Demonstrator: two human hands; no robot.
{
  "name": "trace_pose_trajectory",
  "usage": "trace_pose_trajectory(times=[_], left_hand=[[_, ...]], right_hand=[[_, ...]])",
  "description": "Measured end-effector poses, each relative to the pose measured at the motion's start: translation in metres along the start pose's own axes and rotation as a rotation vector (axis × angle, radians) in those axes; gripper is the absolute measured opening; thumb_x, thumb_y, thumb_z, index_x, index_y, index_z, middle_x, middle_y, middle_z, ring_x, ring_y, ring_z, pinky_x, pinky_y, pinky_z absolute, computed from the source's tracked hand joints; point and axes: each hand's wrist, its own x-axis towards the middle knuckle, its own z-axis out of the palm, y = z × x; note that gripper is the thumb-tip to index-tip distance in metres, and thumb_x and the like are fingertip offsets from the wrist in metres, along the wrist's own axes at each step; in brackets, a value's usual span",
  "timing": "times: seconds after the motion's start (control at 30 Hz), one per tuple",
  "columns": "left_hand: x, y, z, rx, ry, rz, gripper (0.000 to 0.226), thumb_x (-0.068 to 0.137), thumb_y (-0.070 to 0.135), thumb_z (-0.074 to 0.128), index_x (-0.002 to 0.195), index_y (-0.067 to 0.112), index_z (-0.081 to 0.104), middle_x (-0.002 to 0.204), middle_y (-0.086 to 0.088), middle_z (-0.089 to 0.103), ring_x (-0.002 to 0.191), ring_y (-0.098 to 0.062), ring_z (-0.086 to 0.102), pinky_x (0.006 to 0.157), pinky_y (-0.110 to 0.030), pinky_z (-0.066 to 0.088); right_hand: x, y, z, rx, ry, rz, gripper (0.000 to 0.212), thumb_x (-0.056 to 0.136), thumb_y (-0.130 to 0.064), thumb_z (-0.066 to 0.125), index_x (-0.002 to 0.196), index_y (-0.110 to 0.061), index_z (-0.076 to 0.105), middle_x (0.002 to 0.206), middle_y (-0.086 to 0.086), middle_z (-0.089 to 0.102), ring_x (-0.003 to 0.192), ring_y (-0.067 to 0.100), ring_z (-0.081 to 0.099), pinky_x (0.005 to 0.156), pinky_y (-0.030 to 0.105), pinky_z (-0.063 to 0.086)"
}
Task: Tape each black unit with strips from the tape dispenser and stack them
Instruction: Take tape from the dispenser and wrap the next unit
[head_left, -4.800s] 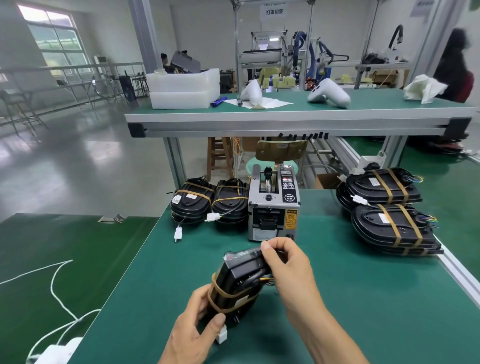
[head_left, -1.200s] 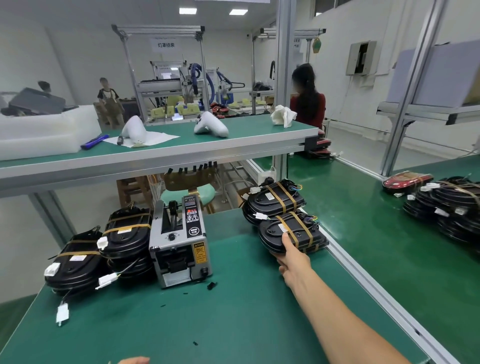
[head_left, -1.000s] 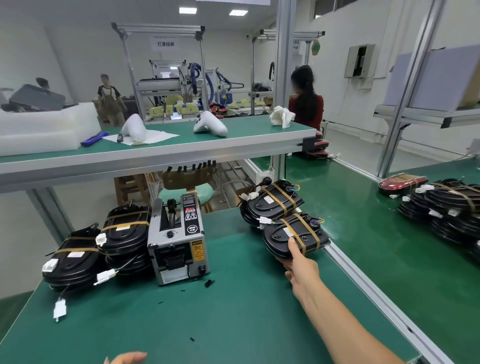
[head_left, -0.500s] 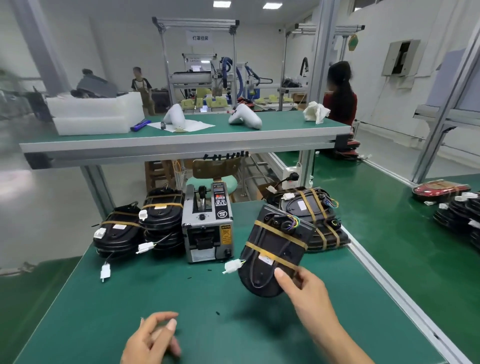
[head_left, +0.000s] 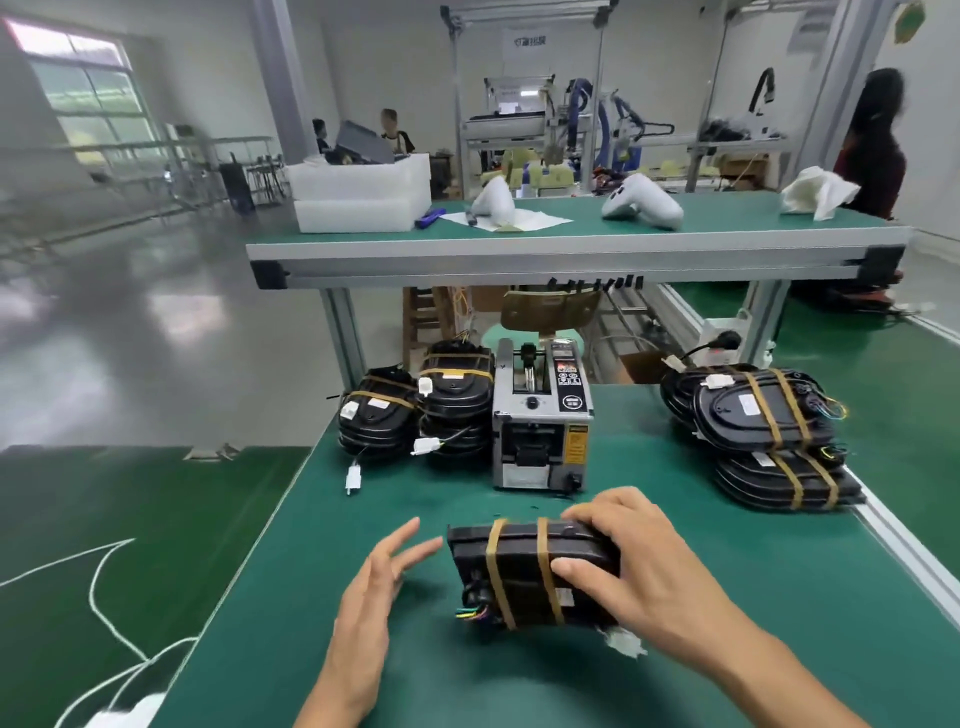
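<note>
On the green bench just in front of the tape dispenser, the right hand grips a black unit, fingers curled over its far edge and thumb pressed on the near face, tilted up on edge above the mat. Half a second ago this unit was held up at chest height, over toward the right; a second ago the same hand was reaching into the right-hand pile. It has since been carried to the working spot, and the view has swung back to centre. Two tan bands already cross the unit, coloured wires stick out at its lower left, and a white connector hangs below the right hand. The left hand is released, fingers straight and spread, just beside the unit's left end, not touching; earlier it lay curled low at the frame edge, so it has come up to meet the piece. Reading: a fresh unit is pulled from supply and is about to be taken in both hands for strips from the dispenser. No strip can be seen at the dispenser mouth. The left-hand stacks probably hold finished pieces. Many units remain on the right.
</note>
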Motion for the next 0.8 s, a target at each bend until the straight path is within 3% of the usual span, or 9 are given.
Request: trace_pose_trajectory(times=[0.07,0.17,0.23,0.3,0.37,0.47,0.57,0.67,0.8], left_hand=[[-0.003,0.000,-0.003,0.080,0.002,0.006,0.066,0.090,0.090,0.036,0.141,0.055,0.058,0.136,0.013,0.072,0.143,-0.004,0.052,0.122,-0.038,0.029],[-0.009,0.001,0.001,0.174,-0.013,-0.001,0.041,0.096,0.070,0.048,0.135,0.064,0.059,0.131,0.023,0.072,0.134,0.002,0.058,0.110,-0.014,0.039],[-0.013,0.002,0.005,0.167,-0.034,0.008,0.049,0.092,0.069,0.061,0.138,0.055,0.063,0.134,0.025,0.070,0.132,0.001,0.060,0.104,-0.008,0.042],[-0.015,-0.002,0.006,0.133,-0.060,0.014,0.077,0.083,0.076,0.072,0.145,0.032,0.061,0.141,0.015,0.068,0.136,-0.009,0.061,0.110,-0.019,0.046],[-0.018,-0.006,0.006,0.128,-0.091,0.020,0.080,0.082,0.070,0.077,0.144,0.023,0.062,0.142,0.006,0.069,0.136,-0.016,0.063,0.113,-0.027,0.048],[-0.020,-0.011,0.006,0.159,-0.099,0.063,0.061,0.088,0.057,0.076,0.138,0.024,0.067,0.137,0.001,0.072,0.130,-0.022,0.067,0.111,-0.039,0.052],[-0.019,-0.008,0.008,0.150,-0.119,0.061,0.054,0.089,0.064,0.075,0.133,0.033,0.070,0.130,0.001,0.075,0.125,-0.023,0.069,0.107,-0.043,0.054],[-0.019,-0.007,0.006,0.122,-0.145,0.064,0.057,0.083,0.066,0.080,0.129,0.033,0.073,0.125,-0.001,0.078,0.120,-0.023,0.072,0.105,-0.045,0.055],[-0.017,-0.011,0.003,0.111,-0.171,0.091,0.059,0.075,0.062,0.090,0.119,0.023,0.081,0.105,-0.008,0.076,0.099,-0.029,0.073,0.090,-0.045,0.056]], right_hand=[[0.002,0.002,0.006,-0.023,-0.044,-0.023,0.050,0.084,-0.065,0.056,0.122,-0.033,0.066,0.114,-0.018,0.056,0.120,0.002,0.045,0.105,0.031,0.040],[0.001,0.007,0.015,0.029,-0.063,-0.017,0.045,0.085,-0.064,0.059,0.123,-0.040,0.063,0.119,-0.020,0.052,0.121,0.002,0.045,0.107,0.029,0.038],[0.000,0.009,0.021,0.042,-0.073,-0.027,0.042,0.087,-0.063,0.059,0.123,-0.042,0.061,0.121,-0.023,0.050,0.122,0.002,0.045,0.107,0.028,0.038],[-0.002,0.011,0.027,0.055,-0.085,-0.046,0.040,0.088,-0.061,0.061,0.124,-0.041,0.061,0.122,-0.025,0.050,0.125,0.002,0.044,0.107,0.030,0.037],[-0.003,0.013,0.032,0.078,-0.102,-0.038,0.039,0.089,-0.061,0.061,0.124,-0.044,0.059,0.123,-0.025,0.049,0.126,0.004,0.045,0.108,0.029,0.037],[-0.004,0.017,0.034,0.093,-0.122,-0.027,0.040,0.089,-0.063,0.062,0.126,-0.049,0.057,0.126,-0.029,0.046,0.127,0.005,0.046,0.108,0.027,0.038],[-0.005,0.018,0.030,0.077,-0.159,-0.017,0.042,0.087,-0.066,0.063,0.126,-0.057,0.055,0.129,-0.033,0.044,0.131,0.003,0.046,0.106,0.018,0.036],[0.001,0.013,0.020,0.148,-0.137,0.006,0.039,0.088,-0.066,0.064,0.122,-0.047,0.069,0.129,-0.033,0.054,0.135,0.001,0.047,0.106,0.009,0.033],[0.031,0.007,0.012,0.243,0.088,0.208,0.016,0.094,-0.048,0.068,0.106,-0.042,0.077,0.103,-0.029,0.073,0.096,-0.014,0.062,0.080,0.010,0.042]])
